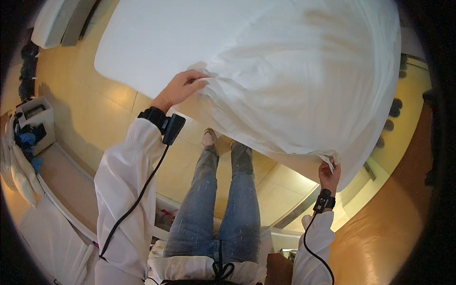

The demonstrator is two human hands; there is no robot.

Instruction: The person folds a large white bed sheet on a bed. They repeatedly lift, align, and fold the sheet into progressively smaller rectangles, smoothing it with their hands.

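Note:
A white sheet (285,96) lies rumpled over the right part of a large white mattress (156,42). Pinched between the thumb and fingers of my left hand (183,86) is a gathered edge of this sheet, near the mattress's front side. Farther right and closer to my body, my right hand (329,174) grips a bunched corner of the same sheet. Between both hands the sheet's edge hangs in a slack, folded line. Toward the left the mattress surface is smooth. Black devices with cables are strapped to my two wrists.
Tiled floor (107,92) surrounds my legs. At left, a white box (44,139) holds dark and blue items beside draped pale cloth (17,167). White furniture (53,25) stands at the upper left. Brown flooring (384,213) and several dark round objects (395,107) lie on the right.

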